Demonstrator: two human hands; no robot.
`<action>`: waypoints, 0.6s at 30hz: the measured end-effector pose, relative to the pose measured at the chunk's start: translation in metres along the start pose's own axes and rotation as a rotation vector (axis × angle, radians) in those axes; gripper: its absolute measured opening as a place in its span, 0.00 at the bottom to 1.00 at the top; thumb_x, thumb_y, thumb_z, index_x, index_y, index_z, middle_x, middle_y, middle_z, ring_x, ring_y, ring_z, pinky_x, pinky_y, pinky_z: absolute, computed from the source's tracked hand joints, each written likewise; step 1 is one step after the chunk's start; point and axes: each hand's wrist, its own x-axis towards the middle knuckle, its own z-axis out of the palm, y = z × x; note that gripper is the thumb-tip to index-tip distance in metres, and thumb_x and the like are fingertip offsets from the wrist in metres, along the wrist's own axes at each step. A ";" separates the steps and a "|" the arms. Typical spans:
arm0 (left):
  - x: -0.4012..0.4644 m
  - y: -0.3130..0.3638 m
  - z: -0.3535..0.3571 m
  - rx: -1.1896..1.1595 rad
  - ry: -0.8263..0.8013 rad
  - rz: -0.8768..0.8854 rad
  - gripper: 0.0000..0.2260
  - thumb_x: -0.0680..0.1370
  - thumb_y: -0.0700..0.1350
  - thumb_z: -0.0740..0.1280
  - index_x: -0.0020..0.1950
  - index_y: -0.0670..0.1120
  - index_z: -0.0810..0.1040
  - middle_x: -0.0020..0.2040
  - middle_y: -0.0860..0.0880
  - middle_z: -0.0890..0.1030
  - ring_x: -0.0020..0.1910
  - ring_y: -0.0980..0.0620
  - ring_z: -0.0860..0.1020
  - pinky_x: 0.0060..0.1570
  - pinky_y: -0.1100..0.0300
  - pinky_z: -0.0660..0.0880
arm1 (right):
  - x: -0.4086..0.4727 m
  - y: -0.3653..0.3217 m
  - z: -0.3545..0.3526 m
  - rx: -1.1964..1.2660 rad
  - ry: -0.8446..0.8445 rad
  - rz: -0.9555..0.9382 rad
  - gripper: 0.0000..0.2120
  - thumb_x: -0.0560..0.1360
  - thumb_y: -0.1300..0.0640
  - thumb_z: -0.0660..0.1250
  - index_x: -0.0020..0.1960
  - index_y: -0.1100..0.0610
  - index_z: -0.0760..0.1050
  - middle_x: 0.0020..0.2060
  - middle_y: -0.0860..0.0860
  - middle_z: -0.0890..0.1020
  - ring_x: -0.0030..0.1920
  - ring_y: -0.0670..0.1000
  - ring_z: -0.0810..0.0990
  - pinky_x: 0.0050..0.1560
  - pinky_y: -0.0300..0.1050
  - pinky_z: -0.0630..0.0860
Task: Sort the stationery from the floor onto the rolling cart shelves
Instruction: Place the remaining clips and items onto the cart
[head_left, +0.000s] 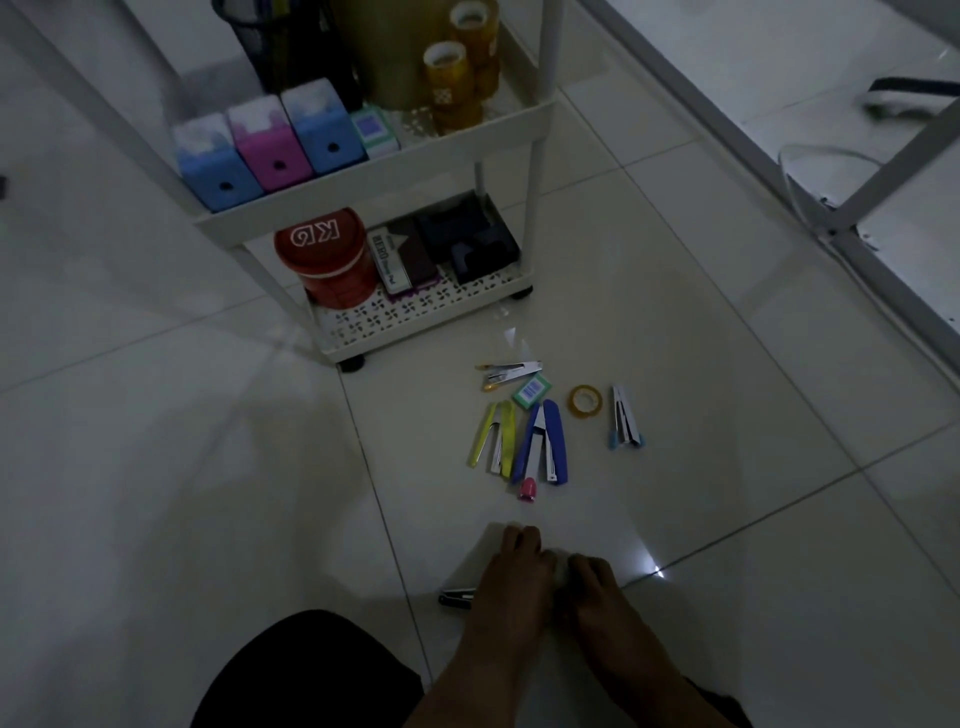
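In the dim lower middle of the frame, the person's two hands lay together on the pale glossy tiled floor (675, 322). The left hand (511, 577) had its fingers curled downward, and a small dark metal stapler (457, 596) stuck out from under its left edge; whether the fingers gripped it or only rested over it could not be told. The right hand (597, 587) lay just beside, fingers bent toward the left hand, and whether it had hold of anything could not be told either.

Above the hands, at the centre of the frame, loose stationery lay on the floor: a yellow opened stapler (493, 434), a blue opened stapler (543, 441) just beside it, a small pink object (528, 488) touching the blue stapler's lower end, a small green staple box (531, 391), a silver stapler with yellow tips (506, 371) above that, a small roll of clear amber tape (585, 400), and a silver stapler with light blue ends (625, 418) furthest right.

The white rolling cart (363, 171) stood in the upper left centre. Its upper visible shelf carried three boxy punches, blue (218, 161), pink (270, 140) and blue (322, 127), a small green box (375, 130), stacked amber tape rolls (457, 78) and a black mesh cup (260, 36). The perforated bottom shelf (415, 317) carried a red round tin (327, 260), a dark stamp pad box (400, 257) and a black hole punch (472, 241).

A white metal frame (779, 150) crossed the upper right corner.
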 end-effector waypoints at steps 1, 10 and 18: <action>0.000 0.000 -0.001 -0.002 0.003 0.004 0.17 0.77 0.42 0.65 0.66 0.42 0.72 0.68 0.45 0.66 0.71 0.44 0.58 0.67 0.51 0.65 | 0.002 0.002 -0.005 -0.071 0.022 -0.004 0.12 0.73 0.65 0.66 0.56 0.60 0.79 0.57 0.58 0.78 0.50 0.42 0.70 0.52 0.34 0.68; 0.008 -0.005 -0.017 -0.349 0.170 -0.066 0.16 0.73 0.40 0.70 0.60 0.46 0.77 0.64 0.50 0.70 0.65 0.52 0.66 0.64 0.63 0.66 | 0.033 -0.010 -0.054 -0.074 -0.046 0.279 0.15 0.77 0.53 0.64 0.63 0.51 0.76 0.61 0.51 0.71 0.57 0.49 0.73 0.56 0.35 0.68; 0.013 -0.009 -0.041 -0.717 0.238 -0.240 0.14 0.68 0.39 0.75 0.51 0.49 0.79 0.54 0.50 0.73 0.52 0.54 0.74 0.41 0.80 0.65 | 0.065 -0.027 -0.090 0.345 0.075 0.596 0.19 0.67 0.61 0.77 0.57 0.62 0.80 0.52 0.57 0.83 0.52 0.55 0.82 0.59 0.50 0.77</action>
